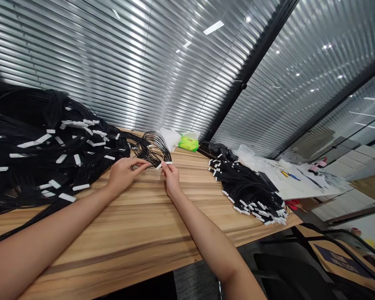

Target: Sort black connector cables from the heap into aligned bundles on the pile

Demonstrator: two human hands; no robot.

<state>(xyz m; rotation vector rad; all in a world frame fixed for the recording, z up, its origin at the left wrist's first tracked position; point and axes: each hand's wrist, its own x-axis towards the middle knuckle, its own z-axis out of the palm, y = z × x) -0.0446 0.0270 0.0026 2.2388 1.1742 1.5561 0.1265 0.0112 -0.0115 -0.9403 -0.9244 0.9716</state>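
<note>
A bundle of thin black cables (158,143) with white connectors loops above the wooden table in front of me. My right hand (171,175) pinches a white connector (166,163) at the end of these cables. My left hand (126,170) is to the left, its thumb and fingertips closed at the lower cables of the same bundle; the exact grip is too small to make out. Beside my left hand a big heap of black cables (90,166) with white connectors covers the left of the table.
A second pile of black cables (246,183) with white connectors lies on the right of the wooden table (150,233). A green tissue pack (188,143) stands at the back by the blinds. A white table (293,179) and a black chair (287,271) are at the right.
</note>
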